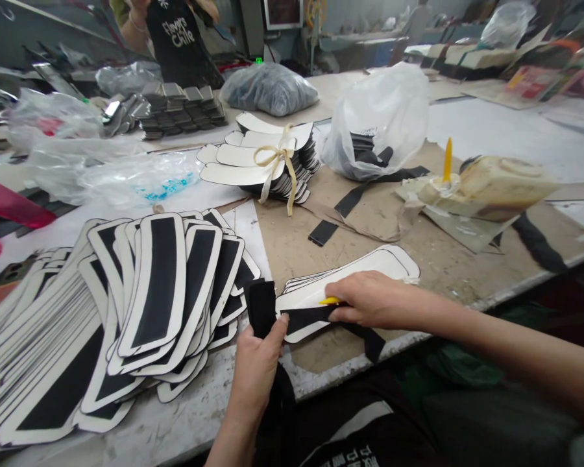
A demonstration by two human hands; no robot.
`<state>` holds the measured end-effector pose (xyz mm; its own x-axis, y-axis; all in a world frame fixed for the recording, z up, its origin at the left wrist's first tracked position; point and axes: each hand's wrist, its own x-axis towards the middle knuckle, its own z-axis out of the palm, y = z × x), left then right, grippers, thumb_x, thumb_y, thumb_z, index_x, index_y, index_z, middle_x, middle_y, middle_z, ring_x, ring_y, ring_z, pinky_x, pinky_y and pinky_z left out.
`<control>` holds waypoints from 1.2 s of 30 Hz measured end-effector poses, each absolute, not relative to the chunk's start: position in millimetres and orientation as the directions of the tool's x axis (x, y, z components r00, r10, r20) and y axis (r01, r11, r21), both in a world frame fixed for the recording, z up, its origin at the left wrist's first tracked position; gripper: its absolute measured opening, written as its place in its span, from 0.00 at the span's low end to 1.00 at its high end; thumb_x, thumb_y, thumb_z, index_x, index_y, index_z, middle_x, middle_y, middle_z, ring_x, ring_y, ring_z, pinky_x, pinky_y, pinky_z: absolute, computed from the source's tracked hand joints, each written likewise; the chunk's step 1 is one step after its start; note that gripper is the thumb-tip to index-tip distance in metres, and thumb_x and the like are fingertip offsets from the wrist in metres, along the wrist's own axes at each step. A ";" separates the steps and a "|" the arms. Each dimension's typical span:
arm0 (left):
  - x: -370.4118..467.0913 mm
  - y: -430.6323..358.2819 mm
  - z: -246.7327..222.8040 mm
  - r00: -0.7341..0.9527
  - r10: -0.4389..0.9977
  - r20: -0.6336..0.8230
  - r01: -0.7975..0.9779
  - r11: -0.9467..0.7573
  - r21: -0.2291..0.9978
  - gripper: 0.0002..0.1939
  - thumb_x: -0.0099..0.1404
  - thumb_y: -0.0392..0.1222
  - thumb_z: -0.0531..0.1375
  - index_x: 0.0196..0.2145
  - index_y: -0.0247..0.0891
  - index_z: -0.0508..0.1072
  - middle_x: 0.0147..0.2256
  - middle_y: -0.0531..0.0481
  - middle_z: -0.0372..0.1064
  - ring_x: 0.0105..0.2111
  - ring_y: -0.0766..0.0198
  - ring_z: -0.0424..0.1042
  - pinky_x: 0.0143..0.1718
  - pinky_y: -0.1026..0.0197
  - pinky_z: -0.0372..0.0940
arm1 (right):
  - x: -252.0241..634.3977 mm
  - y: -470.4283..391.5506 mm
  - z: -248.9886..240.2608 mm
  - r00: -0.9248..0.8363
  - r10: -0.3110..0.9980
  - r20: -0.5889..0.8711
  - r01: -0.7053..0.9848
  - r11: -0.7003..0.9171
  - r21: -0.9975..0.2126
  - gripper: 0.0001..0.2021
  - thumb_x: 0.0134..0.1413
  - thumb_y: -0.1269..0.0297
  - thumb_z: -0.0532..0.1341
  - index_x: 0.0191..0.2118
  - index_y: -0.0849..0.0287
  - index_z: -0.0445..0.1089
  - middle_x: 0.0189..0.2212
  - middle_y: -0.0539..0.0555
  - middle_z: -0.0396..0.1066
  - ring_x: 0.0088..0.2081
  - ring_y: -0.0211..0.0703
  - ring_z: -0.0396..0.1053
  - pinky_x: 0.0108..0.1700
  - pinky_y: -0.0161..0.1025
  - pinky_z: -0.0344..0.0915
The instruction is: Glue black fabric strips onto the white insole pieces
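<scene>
The left hand (256, 366) pinches a folded black bundle (261, 305) between thumb and fingers, the thumb tip pressed at the left end of a black strip (304, 317), while the right hand (367, 299) is closed around a yellow pointed tool (329, 301), its thumb and fingers at the other end of that strip. The strip lies along the near side of a curved white piece (302, 299), the uppermost at this end of a small fanned stack (382, 261), with a white margin showing along the strip's edge. The stack sits on a brown sheet (287, 259) close to the near edge of the table (318, 383), so there is little tabletop on the body side (a dark tail of strip (370, 340) takes up part of it, reaching toward the rim). Left of the left hand, a broad pile of finished-looking pieces (158, 279) crowds in, its right border near the folded bundle, leaving a narrow gap. Away from the body there is more room: brown sheet stretches to a tied bundle of white pieces (246, 155), crossed by loose black strips (353, 200). Beyond stands a translucent plastic bag (401, 107). Farther right, past the right hand, a stained container (506, 185) lies beside an upright yellow nozzle (448, 160), well apart from the fingers.
</scene>
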<state>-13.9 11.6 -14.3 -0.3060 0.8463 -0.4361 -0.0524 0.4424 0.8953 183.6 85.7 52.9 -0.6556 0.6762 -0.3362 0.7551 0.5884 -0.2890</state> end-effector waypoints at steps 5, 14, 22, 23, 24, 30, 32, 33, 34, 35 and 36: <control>-19.1 3.6 -19.8 -0.306 0.853 -0.424 -0.025 0.438 0.899 0.20 0.49 0.54 0.66 0.24 0.36 0.65 0.16 0.56 0.61 0.18 0.69 0.58 0.19 0.67 0.54 | 243.2 80.0 61.9 -0.507 0.803 -0.313 0.846 0.393 -0.361 0.10 0.58 0.58 0.53 0.31 0.57 0.66 0.29 0.52 0.71 0.31 0.42 0.68 0.31 0.34 0.55; -10.9 3.2 -24.8 -0.374 0.808 -0.456 -0.126 0.443 0.888 0.21 0.47 0.52 0.68 0.27 0.35 0.66 0.18 0.57 0.61 0.17 0.70 0.59 0.18 0.67 0.53 | 240.3 96.3 49.0 -0.255 0.942 -0.216 0.967 0.253 -0.039 0.11 0.58 0.57 0.54 0.35 0.58 0.69 0.33 0.56 0.73 0.36 0.48 0.70 0.32 0.37 0.56; -10.8 1.0 -25.9 -0.371 0.775 -0.512 -0.172 0.485 0.858 0.21 0.46 0.52 0.69 0.26 0.35 0.66 0.19 0.57 0.61 0.17 0.69 0.59 0.17 0.66 0.54 | 228.6 102.5 39.4 -0.208 0.948 -0.241 0.968 0.234 0.087 0.12 0.57 0.55 0.55 0.36 0.57 0.70 0.35 0.57 0.74 0.39 0.52 0.71 0.32 0.38 0.58; -10.8 1.1 -25.9 -0.367 0.776 -0.513 -0.177 0.483 0.857 0.21 0.46 0.52 0.69 0.27 0.35 0.66 0.19 0.57 0.61 0.18 0.69 0.59 0.18 0.66 0.54 | 228.3 103.0 39.1 -0.206 0.948 -0.242 0.968 0.234 0.090 0.12 0.58 0.55 0.55 0.36 0.57 0.70 0.35 0.57 0.74 0.39 0.52 0.71 0.32 0.39 0.58; -10.9 1.2 -25.9 -0.366 0.778 -0.511 -0.181 0.479 0.859 0.21 0.46 0.51 0.69 0.27 0.35 0.66 0.20 0.57 0.62 0.18 0.70 0.59 0.18 0.67 0.55 | 228.1 103.5 38.8 -0.205 0.948 -0.242 0.968 0.233 0.092 0.13 0.58 0.54 0.55 0.36 0.57 0.70 0.35 0.57 0.74 0.39 0.52 0.71 0.32 0.39 0.58; -11.6 1.6 -27.3 -0.328 0.783 -0.529 -0.226 0.479 0.848 0.20 0.47 0.50 0.69 0.30 0.34 0.68 0.21 0.56 0.63 0.19 0.70 0.60 0.19 0.67 0.56 | 228.6 105.4 35.8 -0.204 0.947 -0.248 0.967 0.235 0.100 0.12 0.57 0.55 0.56 0.36 0.57 0.70 0.34 0.57 0.74 0.39 0.53 0.71 0.32 0.39 0.59; -10.7 1.2 -27.2 -0.329 0.776 -0.538 -0.245 0.480 0.843 0.20 0.46 0.50 0.69 0.29 0.33 0.69 0.21 0.56 0.63 0.19 0.70 0.60 0.19 0.67 0.56 | 228.5 105.7 35.6 -0.204 0.946 -0.251 0.967 0.235 0.097 0.12 0.57 0.55 0.56 0.36 0.57 0.70 0.34 0.57 0.74 0.39 0.53 0.71 0.33 0.38 0.59; -9.9 1.0 -27.0 -0.336 0.772 -0.540 -0.257 0.477 0.841 0.20 0.46 0.50 0.69 0.29 0.33 0.69 0.20 0.55 0.63 0.19 0.70 0.60 0.19 0.67 0.56 | 228.3 105.6 35.9 -0.205 0.945 -0.256 0.967 0.235 0.095 0.12 0.57 0.55 0.56 0.36 0.58 0.70 0.34 0.57 0.74 0.39 0.52 0.71 0.33 0.38 0.60; -9.1 0.6 -26.6 -0.347 0.765 -0.543 -0.267 0.474 0.839 0.20 0.45 0.50 0.70 0.28 0.33 0.69 0.20 0.55 0.63 0.19 0.70 0.60 0.19 0.67 0.56 | 228.0 105.2 36.6 -0.206 0.943 -0.260 0.967 0.236 0.093 0.12 0.57 0.55 0.56 0.36 0.58 0.70 0.35 0.58 0.74 0.39 0.52 0.71 0.33 0.38 0.60; -8.3 0.2 -26.2 -0.357 0.757 -0.547 -0.278 0.473 0.836 0.20 0.44 0.50 0.70 0.27 0.33 0.69 0.20 0.55 0.63 0.18 0.69 0.60 0.18 0.67 0.57 | 227.6 104.6 37.5 -0.205 0.944 -0.260 0.967 0.236 0.095 0.12 0.57 0.55 0.57 0.36 0.59 0.70 0.35 0.58 0.74 0.39 0.52 0.71 0.32 0.37 0.59; -7.7 -0.2 -25.5 -0.362 0.750 -0.553 -0.287 0.475 0.832 0.20 0.44 0.50 0.70 0.27 0.33 0.69 0.20 0.55 0.63 0.18 0.69 0.61 0.18 0.67 0.57 | 227.4 103.8 38.8 -0.206 0.946 -0.250 0.967 0.236 0.099 0.13 0.57 0.55 0.57 0.36 0.59 0.70 0.35 0.59 0.74 0.38 0.52 0.71 0.32 0.37 0.59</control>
